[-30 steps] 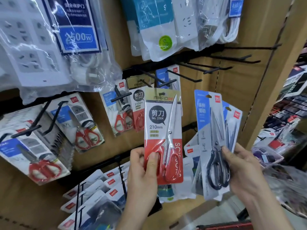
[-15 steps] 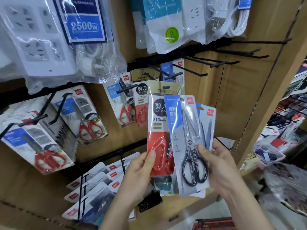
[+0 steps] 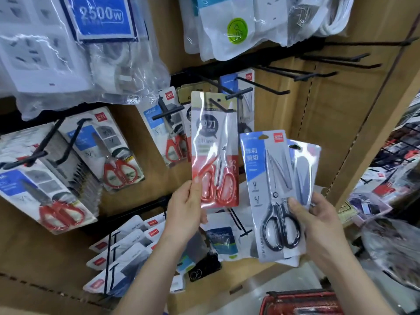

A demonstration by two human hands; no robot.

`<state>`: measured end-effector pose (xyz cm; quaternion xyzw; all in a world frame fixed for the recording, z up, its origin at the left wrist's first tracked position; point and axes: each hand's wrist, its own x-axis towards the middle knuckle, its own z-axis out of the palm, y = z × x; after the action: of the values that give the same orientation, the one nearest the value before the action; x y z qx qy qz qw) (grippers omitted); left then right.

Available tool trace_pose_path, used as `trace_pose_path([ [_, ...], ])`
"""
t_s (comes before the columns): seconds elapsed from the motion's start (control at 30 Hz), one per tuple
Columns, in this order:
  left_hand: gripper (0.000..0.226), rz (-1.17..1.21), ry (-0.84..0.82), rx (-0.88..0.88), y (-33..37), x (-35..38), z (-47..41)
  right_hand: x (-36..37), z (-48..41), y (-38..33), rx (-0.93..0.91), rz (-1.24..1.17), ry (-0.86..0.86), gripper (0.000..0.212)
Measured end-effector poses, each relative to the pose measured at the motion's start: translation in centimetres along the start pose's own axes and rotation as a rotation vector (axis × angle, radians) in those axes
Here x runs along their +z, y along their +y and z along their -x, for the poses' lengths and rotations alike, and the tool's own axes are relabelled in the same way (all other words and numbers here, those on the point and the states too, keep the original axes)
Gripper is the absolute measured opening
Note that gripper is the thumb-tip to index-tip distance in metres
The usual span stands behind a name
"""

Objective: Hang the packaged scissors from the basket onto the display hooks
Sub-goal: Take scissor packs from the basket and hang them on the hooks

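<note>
My left hand (image 3: 185, 209) pinches the lower left edge of a red-handled scissors pack (image 3: 214, 151). The pack's top hole sits over the tip of a black display hook (image 3: 219, 105). My right hand (image 3: 318, 223) grips a blue pack of black-handled scissors (image 3: 271, 194), with a second blue pack (image 3: 303, 171) fanned behind it. Both blue packs are held right of the red one, below the hooks. The red basket (image 3: 300, 302) shows at the bottom edge.
More scissors packs hang at the left (image 3: 113, 151) and behind the red pack (image 3: 169, 123). Several bare black hooks (image 3: 318, 75) jut from the cardboard wall at the upper right. Bagged power strips (image 3: 79, 53) hang overhead. Small packs (image 3: 127, 248) fill the lower hooks.
My left hand has raised the red pack up onto the hook tip. My right hand has drawn the blue packs back to the right, off the front of the red pack.
</note>
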<state>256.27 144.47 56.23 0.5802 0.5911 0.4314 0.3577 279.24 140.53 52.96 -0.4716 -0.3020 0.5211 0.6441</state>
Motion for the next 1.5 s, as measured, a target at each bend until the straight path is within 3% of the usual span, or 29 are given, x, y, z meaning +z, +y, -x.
trace_pose_path([
  [0.3,0.05,-0.024,0.079,-0.166,-1.7,0.8,-7.6,1.5,-1.4,0.3,-0.019,0.004,-0.102,0.034],
  [0.47,0.033,0.244,0.04,-0.366,-1.2,0.7,-8.8,3.0,-1.4,1.4,-0.016,-0.018,-0.071,0.03],
  [0.63,0.02,0.318,0.207,-0.296,0.1,0.0,-5.0,3.4,-1.4,1.8,-0.056,0.001,0.001,0.024],
  [0.7,0.009,0.375,0.038,-0.232,1.0,0.5,-1.6,3.5,-1.6,2.0,-0.067,0.014,-0.001,0.024],
  [0.77,0.015,0.342,-0.178,-0.137,1.6,1.8,1.7,4.0,-1.6,2.0,-0.085,0.047,-0.011,0.031],
  [0.87,0.027,0.299,-0.167,-0.052,1.1,3.5,4.0,4.6,-1.4,1.9,-0.102,0.092,-0.092,0.036],
  [1.03,0.023,0.39,0.022,-0.126,0.9,2.8,3.6,3.5,-1.2,1.6,0.178,-0.068,-0.213,0.031],
  [1.2,0.029,0.497,0.079,-0.191,1.2,3.3,3.5,1.1,-0.1,2.2,0.294,0.023,-0.415,0.034],
  [1.3,0.032,0.595,0.073,-0.239,1.1,4.1,3.8,-0.1,0.0,2.0,0.164,0.1,-0.316,0.033],
  [1.4,0.027,0.582,0.024,-0.254,0.6,3.7,3.6,-2.2,-0.4,1.0,-0.038,0.196,-0.133,0.063],
  [1.43,0.027,0.568,-0.004,-0.257,0.4,3.4,3.5,-2.8,-0.5,0.4,-0.082,0.2,-0.095,0.061],
  [1.5,0.03,0.523,-0.077,-0.256,0.1,3.0,3.7,-3.7,-0.9,-1.0,-0.14,0.173,-0.058,0.022],
])
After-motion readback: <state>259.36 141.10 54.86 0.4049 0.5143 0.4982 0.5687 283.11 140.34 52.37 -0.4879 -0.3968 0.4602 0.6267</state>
